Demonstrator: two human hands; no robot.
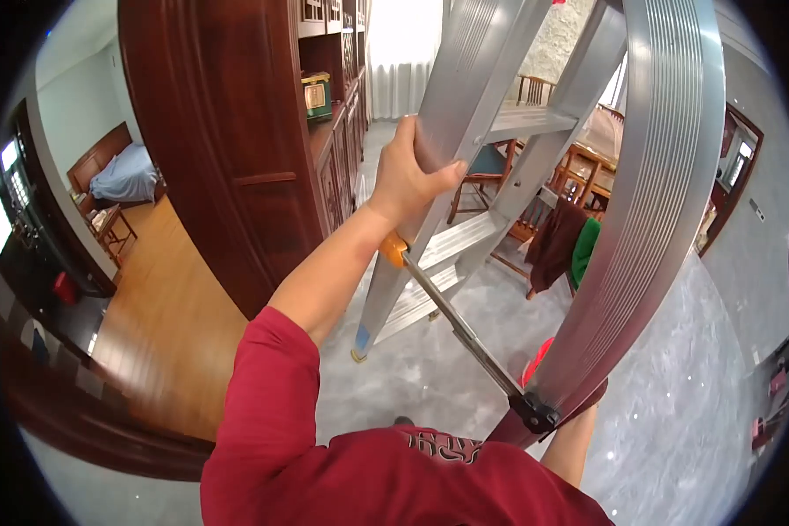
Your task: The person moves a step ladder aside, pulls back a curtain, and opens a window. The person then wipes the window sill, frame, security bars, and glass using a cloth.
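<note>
Spreading through the room, the grey marbled floor (394, 386) meets a strip of wooden floor (167, 307) in the doorway at the left of the view; beside that doorway rises a tall dark-wood cabinet (228, 149), with open shelves and closed doors along its side. Next in size comes the aluminium ladder (675, 131), slanting across the middle and right of the view close in front of the person, with at least 3 flat steps (460, 241) showing between its far rails and a blue mark near the foot of 1 of them. Beyond the left doorway is a bed (124, 171) with a blue cover; behind the ladder, wooden chairs (482, 167) stand about, and a dark brown cloth (556, 245) hangs beside a green cloth (586, 249). A metal brace (465, 329) links the ladder's far rail, at an orange fitting (394, 249), to a black joint (533, 412) on the near rail. Of the 2 hands, the left hand (410, 175) grips the far rail above the orange fitting, its thumb spread across the metal, while the right hand (596, 394) is mostly hidden at the near rail close to the black joint, so its hold cannot be told. On a cabinet shelf sits a small green-and-gold box (316, 95)
</note>
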